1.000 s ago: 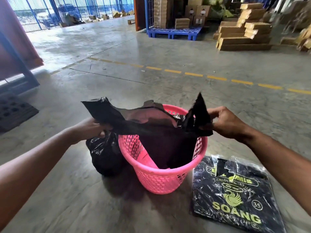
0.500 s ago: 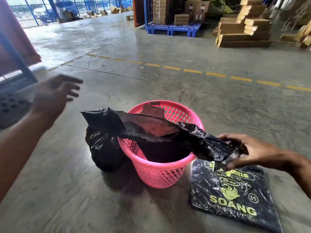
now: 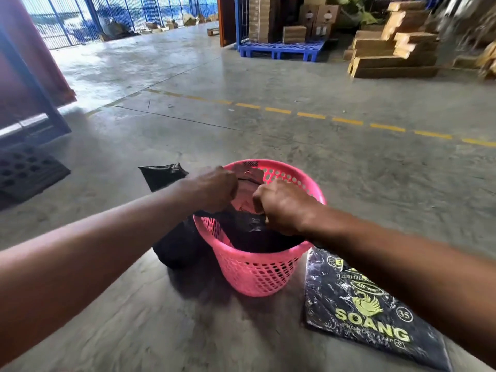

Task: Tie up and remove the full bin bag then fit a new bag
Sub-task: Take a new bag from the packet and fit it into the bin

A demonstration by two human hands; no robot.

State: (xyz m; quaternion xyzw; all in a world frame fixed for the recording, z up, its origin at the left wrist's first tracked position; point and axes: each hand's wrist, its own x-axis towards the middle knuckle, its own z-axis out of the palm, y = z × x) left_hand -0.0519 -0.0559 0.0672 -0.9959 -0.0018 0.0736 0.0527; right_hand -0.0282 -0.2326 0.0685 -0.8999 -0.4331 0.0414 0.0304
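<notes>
A pink lattice bin (image 3: 257, 275) stands on the concrete floor. A new black bag (image 3: 249, 226) hangs inside it, with one corner sticking out over the left rim. My left hand (image 3: 214, 189) and my right hand (image 3: 281, 205) are close together above the bin's mouth, both pinching the thin bag film between them. The full tied black bag (image 3: 179, 245) sits on the floor against the bin's left side, partly hidden by my left forearm.
A flat pack of black bags printed SOANG (image 3: 370, 312) lies on the floor right of the bin. A dark perforated mat (image 3: 24, 170) lies far left. A blue pallet (image 3: 279, 48) and cardboard stacks (image 3: 394, 49) stand at the back.
My left hand came down from the raised open position at the left and took hold of the bag. My right hand moved left from the bin's right side to the middle.
</notes>
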